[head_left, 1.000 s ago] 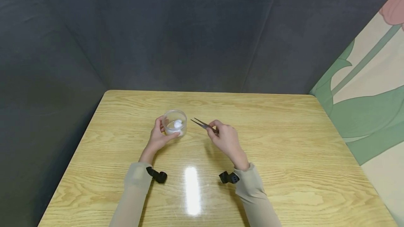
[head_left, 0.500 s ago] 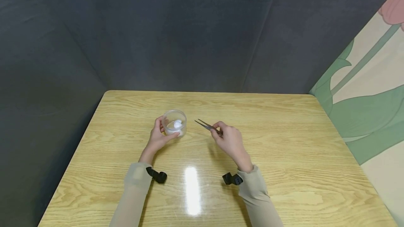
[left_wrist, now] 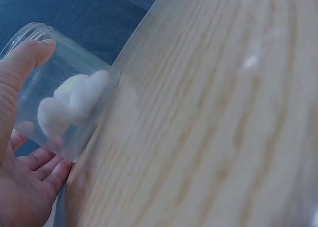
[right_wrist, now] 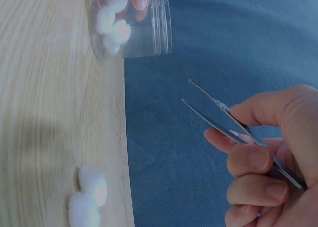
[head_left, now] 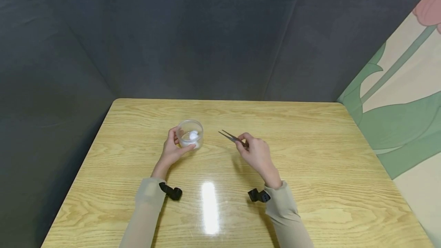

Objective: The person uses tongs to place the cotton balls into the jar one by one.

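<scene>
A clear plastic jar (head_left: pixel 190 125) stands upright on the table with several white cotton balls (right_wrist: pixel 114 31) at its bottom. My left hand (head_left: pixel 173 150) holds the jar from the left, thumb on the near side and fingers round the far side. To the jar's right, my right hand (head_left: pixel 256 152) pinches metal tweezers (right_wrist: pixel 223 130) above the table. The tips of the tweezers stand apart with nothing between them and point toward the jar. In the right wrist view, more cotton balls (right_wrist: pixel 84 209) lie on the table; the head view does not show them.
The wood-grain table (head_left: pixel 327 171) has a bright light reflection in front of the hands. A dark cloth (head_left: pixel 213 41) hangs behind the table and at its left. At the right is a cloth with a flower print (head_left: pixel 406 125).
My right hand has moved to the right with the tweezers, away from the jar. The left hand and the jar have stayed in place.
</scene>
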### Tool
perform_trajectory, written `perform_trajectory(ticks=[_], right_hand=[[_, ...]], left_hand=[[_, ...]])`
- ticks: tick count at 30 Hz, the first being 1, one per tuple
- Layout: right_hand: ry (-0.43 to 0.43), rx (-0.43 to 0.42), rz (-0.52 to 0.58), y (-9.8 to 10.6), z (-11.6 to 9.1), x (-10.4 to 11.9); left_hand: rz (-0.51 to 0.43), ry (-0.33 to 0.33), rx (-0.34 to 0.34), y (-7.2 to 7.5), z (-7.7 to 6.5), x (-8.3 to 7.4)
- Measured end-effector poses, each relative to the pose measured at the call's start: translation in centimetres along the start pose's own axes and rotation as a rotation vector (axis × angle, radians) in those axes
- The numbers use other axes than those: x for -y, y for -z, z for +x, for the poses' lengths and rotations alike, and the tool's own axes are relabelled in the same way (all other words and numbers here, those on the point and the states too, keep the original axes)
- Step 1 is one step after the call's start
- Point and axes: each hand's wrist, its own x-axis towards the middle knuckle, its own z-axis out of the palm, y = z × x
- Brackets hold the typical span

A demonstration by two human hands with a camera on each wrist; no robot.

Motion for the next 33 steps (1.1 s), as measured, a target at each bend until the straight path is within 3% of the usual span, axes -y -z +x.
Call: perform_trajectory(ticks=[33], right_hand=[[-0.043, 0.020, -0.051, 1.5, -1.9, -3.6]], left_hand=[[-0.006, -0.010, 0.003, 0.0, -0.1, -0.1]])
